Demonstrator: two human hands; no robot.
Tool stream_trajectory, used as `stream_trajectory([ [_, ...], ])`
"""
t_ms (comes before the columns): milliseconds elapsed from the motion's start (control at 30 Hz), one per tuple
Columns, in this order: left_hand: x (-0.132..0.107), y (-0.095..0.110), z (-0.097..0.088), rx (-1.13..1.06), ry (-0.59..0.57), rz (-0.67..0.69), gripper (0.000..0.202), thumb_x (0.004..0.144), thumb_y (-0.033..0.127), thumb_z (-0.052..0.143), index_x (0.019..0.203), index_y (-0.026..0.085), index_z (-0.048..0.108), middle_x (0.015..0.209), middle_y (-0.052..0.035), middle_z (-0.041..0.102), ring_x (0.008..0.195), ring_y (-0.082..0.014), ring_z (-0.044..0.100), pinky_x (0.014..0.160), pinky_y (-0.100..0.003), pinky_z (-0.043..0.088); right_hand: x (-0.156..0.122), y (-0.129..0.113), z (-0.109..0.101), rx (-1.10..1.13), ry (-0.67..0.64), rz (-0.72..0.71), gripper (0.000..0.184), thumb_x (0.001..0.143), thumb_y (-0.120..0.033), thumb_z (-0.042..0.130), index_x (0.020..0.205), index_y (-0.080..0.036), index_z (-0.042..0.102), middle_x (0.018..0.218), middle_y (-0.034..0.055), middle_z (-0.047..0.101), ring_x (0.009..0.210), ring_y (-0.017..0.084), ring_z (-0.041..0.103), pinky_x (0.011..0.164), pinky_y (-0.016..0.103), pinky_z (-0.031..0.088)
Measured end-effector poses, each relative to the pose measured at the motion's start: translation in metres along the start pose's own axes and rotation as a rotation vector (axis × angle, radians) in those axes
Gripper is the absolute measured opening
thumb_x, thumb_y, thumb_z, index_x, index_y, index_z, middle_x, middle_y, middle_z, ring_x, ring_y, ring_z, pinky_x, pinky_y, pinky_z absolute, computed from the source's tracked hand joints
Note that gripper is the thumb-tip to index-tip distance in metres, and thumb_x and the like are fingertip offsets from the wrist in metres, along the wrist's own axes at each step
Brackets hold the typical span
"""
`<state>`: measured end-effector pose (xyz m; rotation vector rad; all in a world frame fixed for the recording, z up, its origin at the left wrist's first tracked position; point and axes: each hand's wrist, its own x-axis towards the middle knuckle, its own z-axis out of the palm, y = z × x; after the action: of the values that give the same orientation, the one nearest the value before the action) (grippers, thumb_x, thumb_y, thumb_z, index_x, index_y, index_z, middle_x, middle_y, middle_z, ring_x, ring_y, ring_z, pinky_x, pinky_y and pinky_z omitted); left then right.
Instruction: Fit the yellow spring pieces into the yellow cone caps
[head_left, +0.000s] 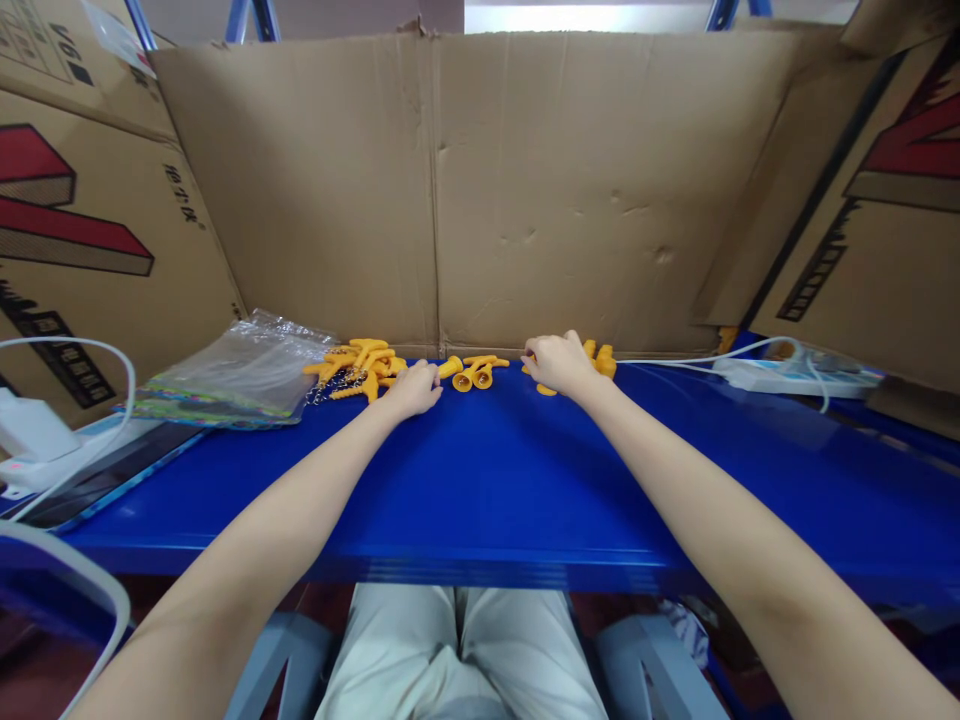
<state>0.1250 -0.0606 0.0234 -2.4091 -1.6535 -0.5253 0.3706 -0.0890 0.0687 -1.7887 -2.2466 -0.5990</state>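
A brown cardboard wall stands along the back edge of the blue plastic table, probably so that small parts cannot fall behind it. Clear plastic bags lie at the left, within reach. The left hand rests with curled fingers beside the small orange plastic pieces. The right hand is cupped over a few more. Whether either hand grips one, I cannot tell.
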Motion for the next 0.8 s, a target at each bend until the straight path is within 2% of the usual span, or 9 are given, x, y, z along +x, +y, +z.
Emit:
stream_trajectory([
  [67, 0.001, -0.002, -0.003, -0.018, 0.104, 0.017, 0.014, 0.08, 0.014, 0.047, 0.085, 0.02, 0.059, 0.095, -0.0093, 0.063, 0.086, -0.024, 0.062, 0.079, -0.036, 0.046, 0.0, -0.001, 0.002, 0.016, 0.056, -0.068, 0.027, 0.092, -0.023, 0.041, 0.098, -0.014, 0.066, 0.104, 0.0134, 0.069, 0.096, 0.025, 0.062, 0.081, 0.036, 0.03],
  [167, 0.002, 0.0, -0.013, -0.061, 0.237, 0.076, 0.015, 0.082, 0.013, 0.044, 0.089, 0.02, 0.056, 0.094, -0.0079, 0.064, 0.087, -0.0227, 0.061, 0.082, -0.037, 0.045, -0.001, -0.004, 0.004, 0.052, 0.2, -0.208, 0.029, 0.092, -0.023, 0.042, 0.112, -0.013, 0.061, 0.117, 0.0158, 0.064, 0.105, 0.027, 0.058, 0.084, 0.036, 0.03],
  [300, -0.002, 0.012, -0.026, -0.083, 0.316, 0.238, 0.012, 0.086, 0.015, 0.044, 0.09, 0.02, 0.054, 0.094, -0.0059, 0.066, 0.09, -0.0205, 0.059, 0.095, -0.04, 0.039, -0.004, -0.014, 0.001, 0.123, 0.385, -0.386, 0.04, 0.094, -0.028, 0.043, 0.13, -0.012, 0.049, 0.134, 0.0178, 0.053, 0.12, 0.027, 0.048, 0.096, 0.041, 0.027],
  [400, -0.007, 0.026, -0.032, -0.067, 0.332, 0.387, 0.014, 0.088, 0.015, 0.041, 0.089, 0.02, 0.055, 0.093, -0.0049, 0.067, 0.091, -0.0184, 0.06, 0.104, -0.042, 0.032, -0.006, -0.022, -0.002, 0.133, 0.42, -0.466, 0.04, 0.093, -0.029, 0.045, 0.129, -0.012, 0.05, 0.131, 0.0172, 0.056, 0.122, 0.027, 0.046, 0.102, 0.045, 0.022],
  [500, -0.011, 0.036, -0.036, -0.045, 0.344, 0.451, 0.017, 0.088, 0.015, 0.041, 0.092, 0.019, 0.056, 0.093, -0.0051, 0.067, 0.092, -0.0179, 0.06, 0.108, -0.044, 0.028, -0.006, -0.026, -0.003, 0.104, 0.376, -0.488, 0.031, 0.092, -0.023, 0.045, 0.119, -0.012, 0.056, 0.114, 0.0157, 0.064, 0.11, 0.027, 0.052, 0.102, 0.048, 0.02],
  [600, -0.014, 0.04, -0.04, -0.017, 0.389, 0.414, 0.018, 0.088, 0.016, 0.043, 0.096, 0.02, 0.058, 0.101, -0.0057, 0.067, 0.1, -0.0193, 0.059, 0.111, -0.047, 0.023, -0.005, -0.026, -0.002, 0.065, 0.347, -0.46, 0.024, 0.092, -0.021, 0.043, 0.108, -0.013, 0.059, 0.099, 0.0134, 0.067, 0.095, 0.025, 0.056, 0.1, 0.047, 0.021],
  [733, -0.014, 0.035, -0.045, -0.009, 0.514, 0.248, 0.018, 0.085, 0.023, 0.052, 0.1, 0.021, 0.059, 0.129, -0.01, 0.057, 0.125, -0.0261, 0.046, 0.112, -0.051, 0.017, -0.004, -0.025, -0.001, 0.045, 0.352, -0.396, 0.025, 0.093, -0.024, 0.042, 0.107, -0.012, 0.058, 0.101, 0.0142, 0.066, 0.094, 0.025, 0.056, 0.099, 0.045, 0.021],
  [800, -0.014, 0.032, -0.045, -0.027, 0.519, 0.172, 0.023, 0.084, 0.027, 0.054, 0.105, 0.022, 0.059, 0.131, -0.0107, 0.056, 0.124, -0.0276, 0.047, 0.11, -0.051, 0.02, -0.003, -0.024, 0.0, 0.045, 0.357, -0.379, 0.025, 0.094, -0.025, 0.041, 0.109, -0.012, 0.058, 0.103, 0.0142, 0.066, 0.094, 0.025, 0.055, 0.097, 0.045, 0.021],
])
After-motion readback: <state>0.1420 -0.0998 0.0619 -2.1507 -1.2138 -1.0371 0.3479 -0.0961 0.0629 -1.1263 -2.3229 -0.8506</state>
